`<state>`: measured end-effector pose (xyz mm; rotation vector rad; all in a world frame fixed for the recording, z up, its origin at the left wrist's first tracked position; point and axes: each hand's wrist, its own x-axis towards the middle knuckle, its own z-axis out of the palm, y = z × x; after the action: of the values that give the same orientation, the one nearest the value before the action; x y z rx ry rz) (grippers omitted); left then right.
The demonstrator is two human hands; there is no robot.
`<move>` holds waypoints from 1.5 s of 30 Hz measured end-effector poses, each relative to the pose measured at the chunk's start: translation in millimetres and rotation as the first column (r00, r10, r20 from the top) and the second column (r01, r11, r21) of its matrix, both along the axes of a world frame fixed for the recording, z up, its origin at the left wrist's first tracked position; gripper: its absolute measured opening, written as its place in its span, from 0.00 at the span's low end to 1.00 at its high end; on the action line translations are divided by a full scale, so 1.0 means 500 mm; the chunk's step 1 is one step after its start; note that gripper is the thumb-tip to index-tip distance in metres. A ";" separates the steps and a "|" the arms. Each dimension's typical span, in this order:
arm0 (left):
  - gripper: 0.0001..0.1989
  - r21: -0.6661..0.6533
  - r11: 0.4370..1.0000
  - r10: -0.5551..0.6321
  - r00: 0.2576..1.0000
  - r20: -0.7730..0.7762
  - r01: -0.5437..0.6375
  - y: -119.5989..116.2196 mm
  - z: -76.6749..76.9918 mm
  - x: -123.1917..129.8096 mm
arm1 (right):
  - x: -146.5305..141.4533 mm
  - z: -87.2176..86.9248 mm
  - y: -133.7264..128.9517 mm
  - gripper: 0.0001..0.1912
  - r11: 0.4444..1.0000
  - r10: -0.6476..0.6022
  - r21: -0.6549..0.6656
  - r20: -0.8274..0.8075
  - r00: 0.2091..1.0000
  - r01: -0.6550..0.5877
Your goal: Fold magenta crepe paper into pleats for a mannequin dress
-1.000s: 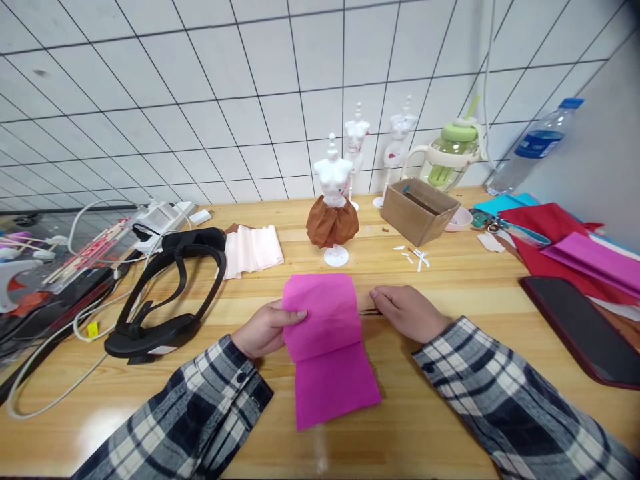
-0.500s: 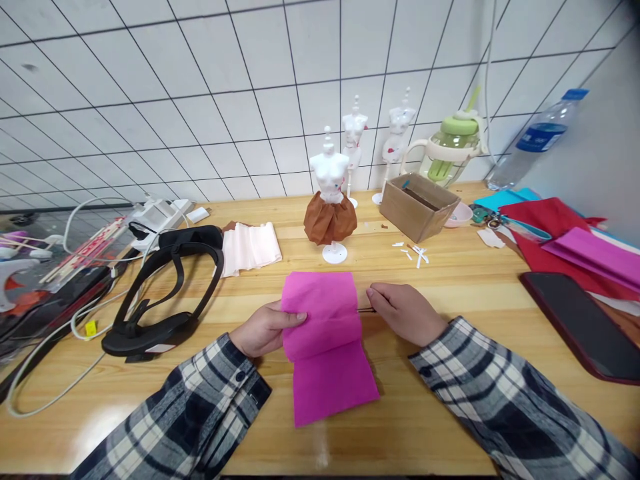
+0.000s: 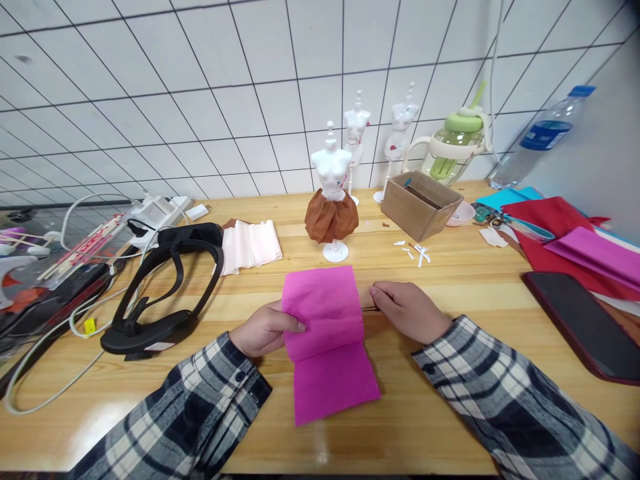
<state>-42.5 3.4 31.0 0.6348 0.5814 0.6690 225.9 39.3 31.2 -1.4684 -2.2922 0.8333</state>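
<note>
A magenta piece of cloth (image 3: pixel 323 313), folded over at its top, is in front of me with its lower part hanging toward the table's near edge. My left hand (image 3: pixel 265 329) pinches its left edge, thumb on top and the fingers partly hidden beneath. From the right edge of the fold runs a thin dark cord (image 3: pixel 369 309), whose end goes into my closed right hand (image 3: pixel 407 310). Beyond the cloth, a small white dress form (image 3: pixel 331 167) wears a puffed brown skirt (image 3: pixel 331 217).
Left are a black headset (image 3: pixel 167 330), cables and pale pink cloth (image 3: pixel 256 243). Two more dress forms (image 3: pixel 356 133), a cardboard box (image 3: pixel 421 203) and a green-lidded jug (image 3: pixel 455 147) stand behind. A phone (image 3: pixel 583 323), red cloth (image 3: pixel 540 230) and a leaning bottle (image 3: pixel 545 137) are right.
The view has shifted slightly. The top edge of the magenta cloth sits a little higher at its right side. Both hands keep their holds, almost still.
</note>
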 end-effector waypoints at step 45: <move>0.26 0.036 0.999 -0.011 0.986 -0.168 0.017 -0.011 0.022 0.009 | -0.027 0.042 -0.035 0.21 0.997 -0.078 0.055 0.429 0.900 0.060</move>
<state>-38.2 -2.0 42.0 0.7338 0.7219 0.6180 212.3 22.0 52.3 -1.8562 -2.5217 0.4684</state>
